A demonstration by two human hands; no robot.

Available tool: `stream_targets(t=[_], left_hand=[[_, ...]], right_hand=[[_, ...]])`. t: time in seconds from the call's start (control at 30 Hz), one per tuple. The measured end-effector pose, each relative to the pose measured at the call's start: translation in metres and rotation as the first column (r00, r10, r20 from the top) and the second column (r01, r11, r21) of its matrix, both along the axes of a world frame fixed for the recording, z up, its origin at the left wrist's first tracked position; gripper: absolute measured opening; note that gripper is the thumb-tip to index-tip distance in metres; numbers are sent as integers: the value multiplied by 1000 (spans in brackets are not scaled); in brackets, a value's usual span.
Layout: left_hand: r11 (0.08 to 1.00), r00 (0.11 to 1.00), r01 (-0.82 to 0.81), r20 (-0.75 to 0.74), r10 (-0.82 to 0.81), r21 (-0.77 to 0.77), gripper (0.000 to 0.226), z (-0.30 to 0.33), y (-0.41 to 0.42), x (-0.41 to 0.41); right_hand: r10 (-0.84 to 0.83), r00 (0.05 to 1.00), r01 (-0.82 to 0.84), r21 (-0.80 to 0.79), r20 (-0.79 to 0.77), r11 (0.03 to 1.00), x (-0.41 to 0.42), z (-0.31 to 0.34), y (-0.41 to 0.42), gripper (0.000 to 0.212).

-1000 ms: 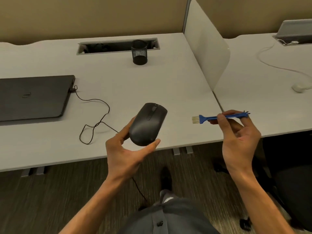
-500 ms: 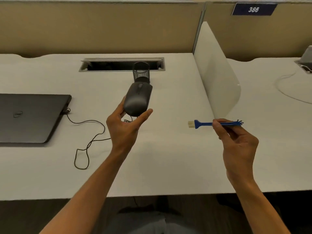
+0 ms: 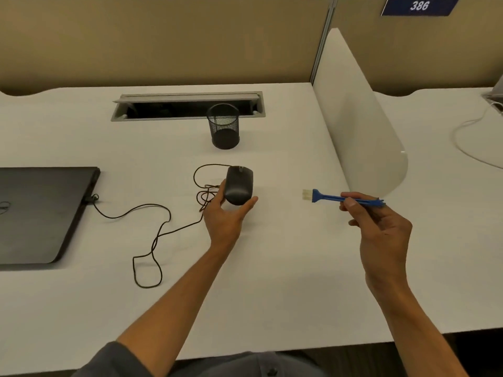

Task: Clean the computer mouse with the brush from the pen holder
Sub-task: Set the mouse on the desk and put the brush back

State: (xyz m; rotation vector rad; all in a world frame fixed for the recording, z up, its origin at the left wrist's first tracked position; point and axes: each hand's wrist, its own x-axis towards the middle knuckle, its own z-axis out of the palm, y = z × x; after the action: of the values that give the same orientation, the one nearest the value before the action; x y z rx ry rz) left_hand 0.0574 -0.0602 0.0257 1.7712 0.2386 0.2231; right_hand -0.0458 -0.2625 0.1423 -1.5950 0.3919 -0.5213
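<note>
Our left hand (image 3: 227,219) had the computer mouse (image 3: 239,185) in its grip, thumb on one flank and fingers on the other, low over the middle of the desk (image 3: 272,281); whether the mouse touched the surface we could not tell. Our right hand (image 3: 381,227) pinched the blue brush (image 3: 345,197) by the rear of its handle, bristles pointing left toward the mouse but well apart from it. The mesh pen holder (image 3: 223,126) stood near, just beyond the mouse.

The main risk, as we judged it, was the cable (image 3: 152,235): it lay bunched in loops right beside the left hand and ran to the closed laptop (image 3: 40,213), so a turn of the mouse could snag it. Held so far back, the thin brush might also twist or slip under pressure. A wide sweep could knock the pen holder.
</note>
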Motion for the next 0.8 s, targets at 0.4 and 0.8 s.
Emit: stream_targets(t=[0.4, 0.8], left_hand=[[866, 999, 53, -37, -40, 497, 84, -33, 26, 2], [732, 987, 154, -136, -85, 663, 88, -38, 56, 0]], right_hand=[[53, 998, -54, -31, -23, 998, 37, -4, 19, 21], [110, 994, -110, 3, 0, 994, 76, -16, 49, 14]])
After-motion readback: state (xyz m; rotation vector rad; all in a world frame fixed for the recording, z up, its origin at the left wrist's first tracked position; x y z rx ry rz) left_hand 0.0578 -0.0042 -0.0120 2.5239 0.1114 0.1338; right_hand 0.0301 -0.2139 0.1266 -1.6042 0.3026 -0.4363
